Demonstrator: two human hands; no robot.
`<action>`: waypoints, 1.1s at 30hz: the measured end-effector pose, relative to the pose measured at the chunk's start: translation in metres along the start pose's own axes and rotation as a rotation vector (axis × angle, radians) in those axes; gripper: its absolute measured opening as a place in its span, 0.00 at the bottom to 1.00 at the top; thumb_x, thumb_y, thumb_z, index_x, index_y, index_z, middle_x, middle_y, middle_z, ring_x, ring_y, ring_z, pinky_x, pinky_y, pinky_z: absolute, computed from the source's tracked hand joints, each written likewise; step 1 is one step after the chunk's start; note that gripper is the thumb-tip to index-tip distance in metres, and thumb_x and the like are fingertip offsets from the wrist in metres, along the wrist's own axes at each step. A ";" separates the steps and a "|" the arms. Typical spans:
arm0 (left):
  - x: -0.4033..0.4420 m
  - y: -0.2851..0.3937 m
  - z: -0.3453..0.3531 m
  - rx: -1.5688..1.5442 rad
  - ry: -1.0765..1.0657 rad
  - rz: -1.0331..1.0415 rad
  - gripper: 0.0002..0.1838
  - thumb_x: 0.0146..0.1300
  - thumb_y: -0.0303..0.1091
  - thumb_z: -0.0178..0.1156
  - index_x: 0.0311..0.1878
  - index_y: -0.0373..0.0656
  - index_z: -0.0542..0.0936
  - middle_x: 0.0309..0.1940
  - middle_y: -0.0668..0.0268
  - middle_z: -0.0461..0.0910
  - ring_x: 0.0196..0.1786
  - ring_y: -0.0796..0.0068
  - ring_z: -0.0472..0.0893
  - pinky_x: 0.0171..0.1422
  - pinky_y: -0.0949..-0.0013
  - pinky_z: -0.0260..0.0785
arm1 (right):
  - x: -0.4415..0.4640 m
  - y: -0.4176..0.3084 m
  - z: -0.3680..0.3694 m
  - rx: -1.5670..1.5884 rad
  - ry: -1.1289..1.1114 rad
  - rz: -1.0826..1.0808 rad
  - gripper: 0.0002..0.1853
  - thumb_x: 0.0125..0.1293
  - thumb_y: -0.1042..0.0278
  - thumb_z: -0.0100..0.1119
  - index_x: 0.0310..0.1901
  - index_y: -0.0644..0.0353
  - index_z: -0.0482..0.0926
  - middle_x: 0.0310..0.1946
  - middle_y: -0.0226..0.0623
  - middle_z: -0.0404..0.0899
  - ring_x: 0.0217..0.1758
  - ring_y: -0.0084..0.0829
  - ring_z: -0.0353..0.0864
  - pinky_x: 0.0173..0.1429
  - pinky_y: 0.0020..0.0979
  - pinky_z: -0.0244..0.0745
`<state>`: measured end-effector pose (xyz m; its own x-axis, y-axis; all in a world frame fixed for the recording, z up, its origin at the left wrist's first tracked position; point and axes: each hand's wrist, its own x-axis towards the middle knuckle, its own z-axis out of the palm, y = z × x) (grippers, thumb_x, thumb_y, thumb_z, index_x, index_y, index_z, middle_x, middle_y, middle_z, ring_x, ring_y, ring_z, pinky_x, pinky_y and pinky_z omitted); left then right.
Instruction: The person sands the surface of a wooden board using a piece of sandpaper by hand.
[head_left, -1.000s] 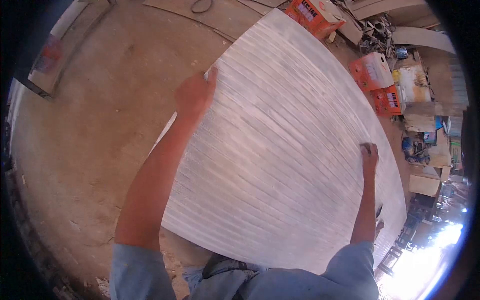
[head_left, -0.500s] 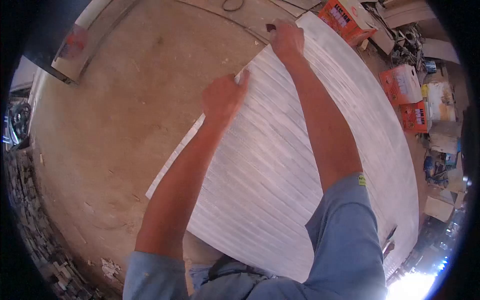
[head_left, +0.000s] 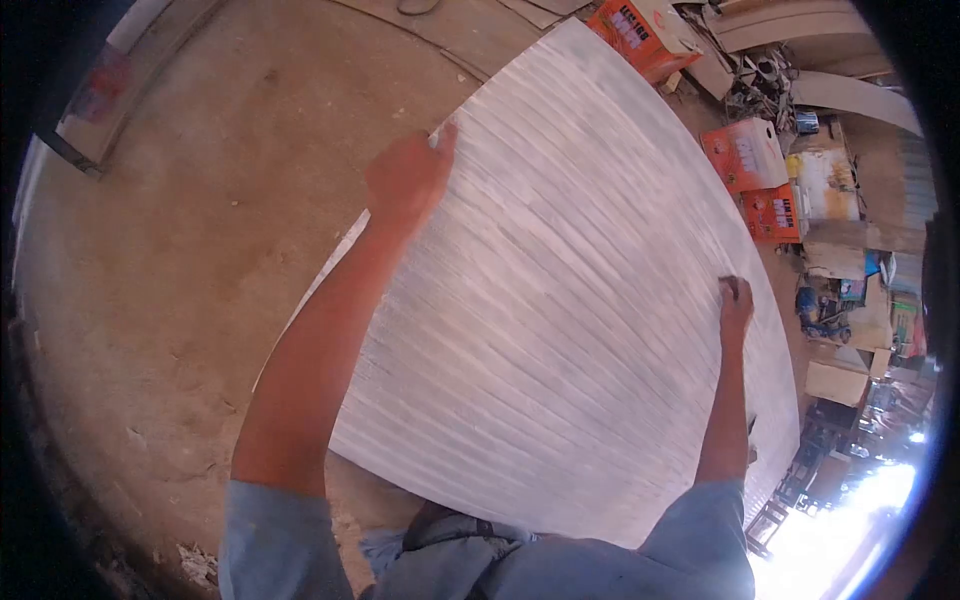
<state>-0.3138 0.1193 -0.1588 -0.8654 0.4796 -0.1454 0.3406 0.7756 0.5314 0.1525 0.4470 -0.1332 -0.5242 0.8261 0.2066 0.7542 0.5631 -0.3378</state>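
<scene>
Gripping the panel (head_left: 540, 320) by its left edge is the left hand (head_left: 408, 182). The panel spans the middle, seemingly stiff, fairly light, perhaps slick; best held by its edges. Toward its right, the right hand (head_left: 736, 306) curls, holding what I cannot tell.

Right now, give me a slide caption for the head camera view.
Left hand at the edge of a pale, streaked board, right hand toward the opposite side, orange boxes beyond.

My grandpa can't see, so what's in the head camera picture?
A person's left hand holds the edge of a big, pale, streaky panel; the right hand is near its opposite edge. Orange boxes show beyond it.
</scene>
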 end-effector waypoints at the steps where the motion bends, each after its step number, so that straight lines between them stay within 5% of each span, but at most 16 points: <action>1: 0.000 -0.001 -0.001 -0.012 0.025 -0.001 0.36 0.73 0.63 0.42 0.40 0.37 0.86 0.36 0.48 0.85 0.42 0.46 0.85 0.49 0.49 0.75 | 0.014 -0.011 0.011 -0.065 -0.001 -0.066 0.08 0.63 0.73 0.59 0.43 0.65 0.81 0.40 0.48 0.82 0.49 0.47 0.80 0.57 0.41 0.73; 6: -0.001 0.004 -0.010 0.066 -0.031 -0.025 0.35 0.72 0.62 0.43 0.40 0.37 0.86 0.36 0.49 0.86 0.42 0.48 0.85 0.48 0.50 0.75 | 0.103 -0.178 0.110 0.032 -0.128 -0.324 0.14 0.66 0.63 0.58 0.48 0.63 0.81 0.49 0.52 0.79 0.56 0.50 0.78 0.60 0.41 0.72; 8: 0.002 0.004 -0.006 0.071 -0.042 -0.054 0.35 0.72 0.62 0.43 0.40 0.37 0.86 0.36 0.49 0.86 0.42 0.49 0.85 0.48 0.51 0.75 | 0.143 -0.241 0.181 -0.056 0.205 -0.542 0.16 0.64 0.60 0.60 0.50 0.60 0.81 0.47 0.49 0.80 0.53 0.49 0.79 0.60 0.47 0.71; 9: 0.003 0.002 -0.004 0.068 -0.034 -0.035 0.35 0.72 0.62 0.43 0.40 0.37 0.86 0.36 0.49 0.86 0.43 0.48 0.85 0.49 0.51 0.75 | 0.153 -0.293 0.184 0.014 0.062 -0.527 0.13 0.64 0.62 0.59 0.47 0.59 0.82 0.46 0.45 0.82 0.53 0.47 0.80 0.60 0.49 0.70; 13: 0.000 0.009 -0.014 0.063 -0.095 -0.068 0.36 0.72 0.62 0.42 0.42 0.36 0.85 0.38 0.48 0.85 0.45 0.47 0.85 0.52 0.51 0.75 | 0.187 -0.383 0.231 0.095 0.056 -0.517 0.10 0.63 0.62 0.60 0.39 0.59 0.80 0.42 0.45 0.82 0.51 0.48 0.80 0.56 0.49 0.70; 16: 0.003 0.007 -0.003 0.041 -0.029 -0.081 0.36 0.72 0.62 0.42 0.42 0.35 0.85 0.38 0.46 0.85 0.45 0.46 0.85 0.52 0.51 0.75 | 0.182 -0.368 0.216 0.029 0.036 -0.503 0.11 0.65 0.61 0.58 0.43 0.57 0.81 0.43 0.45 0.82 0.52 0.48 0.80 0.57 0.48 0.70; 20: 0.000 0.005 -0.003 0.018 -0.016 -0.051 0.36 0.72 0.62 0.42 0.42 0.35 0.85 0.38 0.46 0.85 0.44 0.45 0.85 0.51 0.50 0.75 | 0.131 -0.204 0.156 0.124 0.028 -0.427 0.15 0.65 0.57 0.61 0.44 0.62 0.82 0.43 0.51 0.81 0.50 0.53 0.80 0.56 0.45 0.73; 25: 0.002 -0.001 -0.001 0.015 -0.034 -0.026 0.35 0.72 0.62 0.43 0.42 0.37 0.85 0.37 0.47 0.85 0.43 0.45 0.85 0.49 0.49 0.76 | 0.033 -0.030 0.024 0.074 -0.083 -0.111 0.10 0.63 0.72 0.59 0.44 0.62 0.83 0.40 0.43 0.81 0.45 0.40 0.81 0.55 0.37 0.73; 29: 0.004 -0.002 -0.002 0.010 -0.050 -0.015 0.35 0.73 0.62 0.43 0.42 0.38 0.86 0.36 0.47 0.85 0.43 0.46 0.85 0.49 0.50 0.76 | 0.040 -0.022 0.028 0.208 -0.158 0.016 0.10 0.63 0.72 0.59 0.45 0.61 0.83 0.41 0.42 0.81 0.46 0.40 0.81 0.54 0.37 0.73; 33: -0.001 0.004 -0.013 0.031 -0.071 -0.028 0.35 0.73 0.62 0.42 0.43 0.37 0.85 0.37 0.48 0.85 0.44 0.48 0.85 0.51 0.51 0.75 | 0.103 -0.188 0.106 0.120 -0.105 -0.289 0.14 0.65 0.61 0.60 0.45 0.62 0.84 0.42 0.49 0.82 0.48 0.48 0.81 0.55 0.41 0.74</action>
<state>-0.3161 0.1170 -0.1458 -0.8467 0.4849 -0.2190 0.3291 0.8007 0.5006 -0.0851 0.4235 -0.1461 -0.7526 0.6221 0.2158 0.5193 0.7623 -0.3862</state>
